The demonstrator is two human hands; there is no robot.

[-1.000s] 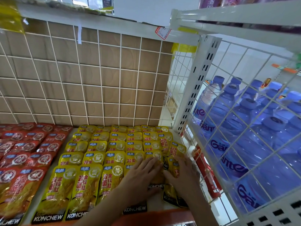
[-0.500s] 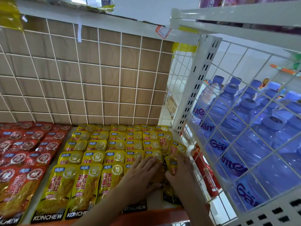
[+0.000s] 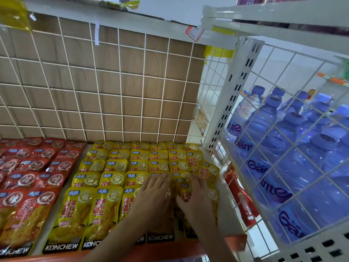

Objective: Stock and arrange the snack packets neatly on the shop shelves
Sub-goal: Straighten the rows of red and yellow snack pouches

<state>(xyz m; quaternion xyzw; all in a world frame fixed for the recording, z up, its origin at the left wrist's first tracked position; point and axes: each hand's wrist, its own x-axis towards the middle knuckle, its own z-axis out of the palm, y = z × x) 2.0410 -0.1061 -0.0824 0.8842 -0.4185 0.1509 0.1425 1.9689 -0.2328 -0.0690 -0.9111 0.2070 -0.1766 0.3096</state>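
On the shelf, yellow packets lie in overlapping rows, red packets beside them at left. At right, a wire cage holds blue water bottles. Left hand lies flat on the front yellow packets, grip released; right hand, just beside it, pinches a yellow packet.

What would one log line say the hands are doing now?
left hand: flat on yellow foil snack packets | right hand: pinching one yellow foil snack packet

Two hands, one price tag
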